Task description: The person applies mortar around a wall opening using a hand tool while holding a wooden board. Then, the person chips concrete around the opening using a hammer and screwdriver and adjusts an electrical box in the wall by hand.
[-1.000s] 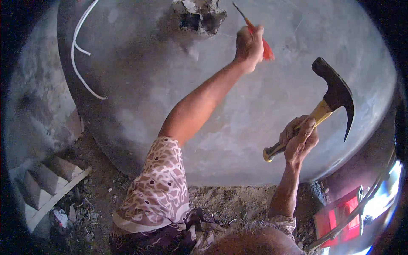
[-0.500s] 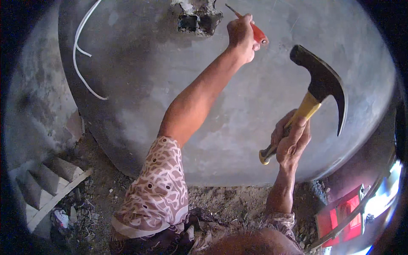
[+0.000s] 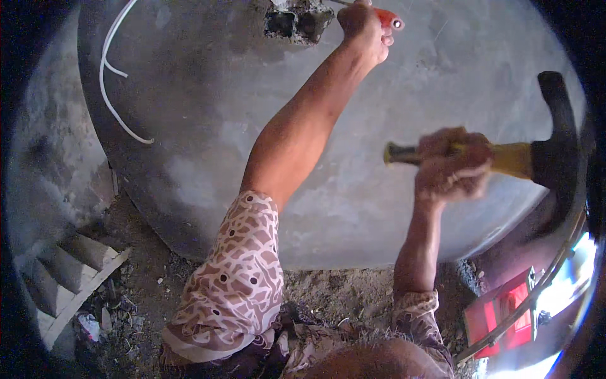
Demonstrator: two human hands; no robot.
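My left hand point(image 3: 366, 31) is closed round a screwdriver with a red handle point(image 3: 387, 19), near the top of the view. Its metal shaft points left towards a rough opening in the grey plaster wall, where a dark two-part socket box point(image 3: 295, 25) is set; the tip cannot be made out clearly. Off to the right, my right hand point(image 3: 452, 163) grips a claw hammer by its yellow and black handle point(image 3: 511, 159). The hammer's dark head point(image 3: 558, 142) is out at the right, blurred by motion and well apart from the screwdriver.
White cables point(image 3: 106, 85) hang from the grey wall point(image 3: 353, 208) at the left. Concrete steps point(image 3: 79, 268) stand lower left above rubble-strewn ground point(image 3: 341, 294). A red object point(image 3: 505, 312) and a thin pole point(image 3: 505, 335) are at the lower right.
My right hand has turned and swung the hammer outward to the right, away from the screwdriver. My left hand, still holding the screwdriver, sits slightly higher in view beside the opening.
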